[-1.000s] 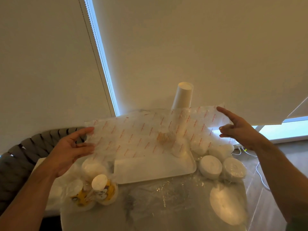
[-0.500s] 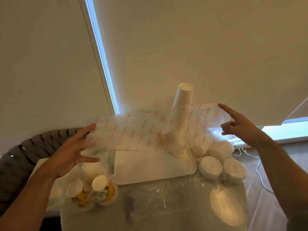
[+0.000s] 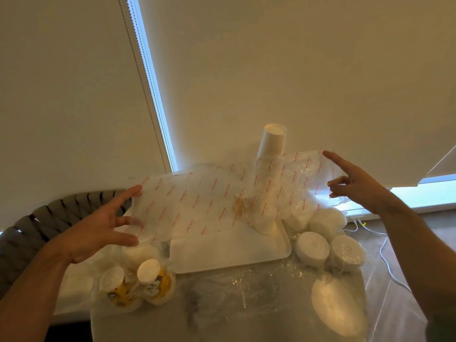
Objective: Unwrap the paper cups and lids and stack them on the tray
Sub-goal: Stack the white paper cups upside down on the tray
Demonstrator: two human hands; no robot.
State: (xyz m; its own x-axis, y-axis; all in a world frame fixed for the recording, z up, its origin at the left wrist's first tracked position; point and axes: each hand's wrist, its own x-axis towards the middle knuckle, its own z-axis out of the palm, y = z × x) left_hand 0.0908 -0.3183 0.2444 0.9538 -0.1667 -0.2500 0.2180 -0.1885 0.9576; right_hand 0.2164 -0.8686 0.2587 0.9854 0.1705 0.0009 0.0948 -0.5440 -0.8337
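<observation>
- Head camera view: a person's left hand (image 3: pixel 98 233) and right hand (image 3: pixel 357 186) spread a clear plastic wrapper (image 3: pixel 197 206), printed with red lettering, in the air above a white tray (image 3: pixel 229 253).
- Left-hand fingers are splayed wide, their tips at the wrapper's left edge; the right hand points its index finger up along the right edge with the other fingers half curled. Whether either hand actually pinches the film cannot be told.
- A tall stack of paper cups (image 3: pixel 270 154) stands upside down on the tray's far right corner, partly veiled by the wrapper.
- Wrapped lid packs (image 3: pixel 312 248) sit just right of the tray; printed yellow cups (image 3: pixel 153 280) in film lie at front left.
- The film looks light, limp and slippery, best taken at its edges. The cups seem light and crushable; grasp the stack low on its sides.
</observation>
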